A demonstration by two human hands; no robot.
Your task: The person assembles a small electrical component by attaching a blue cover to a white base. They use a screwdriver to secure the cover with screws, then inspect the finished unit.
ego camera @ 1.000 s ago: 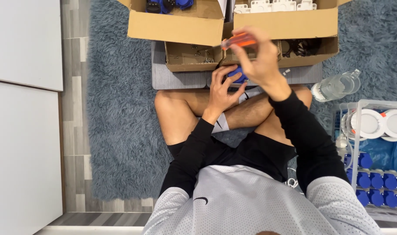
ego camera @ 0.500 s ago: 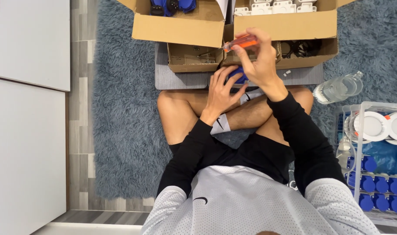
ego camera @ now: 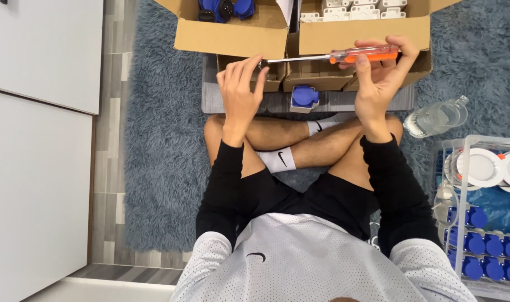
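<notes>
Gripping the orange handle of a screwdriver [ego camera: 344,55], the right hand [ego camera: 378,84] holds it level over the boxes [ego camera: 322,36]; the left hand [ego camera: 241,89] pinches something tiny at its tip. Below, a blue socket [ego camera: 305,96] sits on the grey mat [ego camera: 344,102].

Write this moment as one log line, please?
right hand: holds orange-handled screwdriver level | left hand: fingers at its metal tip | blue socket part: on grey mat, untouched
</notes>
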